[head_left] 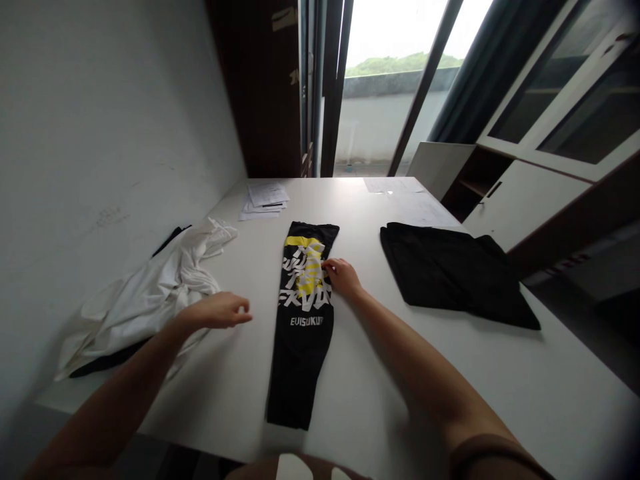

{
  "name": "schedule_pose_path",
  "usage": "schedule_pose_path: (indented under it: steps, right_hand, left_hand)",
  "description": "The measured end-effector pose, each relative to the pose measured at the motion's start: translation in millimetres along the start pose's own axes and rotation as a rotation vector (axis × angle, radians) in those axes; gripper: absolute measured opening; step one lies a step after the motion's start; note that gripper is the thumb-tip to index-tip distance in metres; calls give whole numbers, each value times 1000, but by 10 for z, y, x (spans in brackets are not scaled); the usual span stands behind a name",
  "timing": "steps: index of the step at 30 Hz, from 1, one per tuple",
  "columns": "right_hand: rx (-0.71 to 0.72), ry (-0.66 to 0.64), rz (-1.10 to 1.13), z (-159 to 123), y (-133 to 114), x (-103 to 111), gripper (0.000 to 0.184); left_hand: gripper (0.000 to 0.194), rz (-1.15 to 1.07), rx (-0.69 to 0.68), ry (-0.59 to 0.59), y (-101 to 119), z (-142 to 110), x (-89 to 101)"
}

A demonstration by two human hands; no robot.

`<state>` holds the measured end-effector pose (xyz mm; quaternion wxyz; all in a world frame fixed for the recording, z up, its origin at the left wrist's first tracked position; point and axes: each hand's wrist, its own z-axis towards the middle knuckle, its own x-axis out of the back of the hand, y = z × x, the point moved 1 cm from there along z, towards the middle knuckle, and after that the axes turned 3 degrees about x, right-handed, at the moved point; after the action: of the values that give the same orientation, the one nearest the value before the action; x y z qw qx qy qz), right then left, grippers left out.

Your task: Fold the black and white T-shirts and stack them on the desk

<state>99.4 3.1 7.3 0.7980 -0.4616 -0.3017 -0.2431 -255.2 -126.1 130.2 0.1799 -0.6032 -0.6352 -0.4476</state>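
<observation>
A black garment [302, 320] with white and yellow print lies folded into a long narrow strip down the middle of the white table [380, 373]. My right hand [343, 275] rests on its right edge beside the print, fingers curled down onto the cloth. My left hand [220, 311] hovers over the bare table to the left of the strip, fingers loosely curled with nothing in them.
A crumpled white garment [150, 293] lies at the left edge over something dark. Folded black clothes [450, 273] sit at the right. Loose papers [265, 200] lie at the far side. A wall runs along the left; cabinets stand at the right.
</observation>
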Motion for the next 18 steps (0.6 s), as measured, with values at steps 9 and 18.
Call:
schedule_pose_path:
  steps: [9, 18]
  right_hand:
    - [-54, 138, -4, -50, 320, 505, 32]
    - [-580, 550, -605, -443, 1112, 1624, 36]
  left_hand:
    - [51, 227, -351, 574, 1869, 1616, -839]
    - [55, 189, -202, 546, 424, 2104, -145]
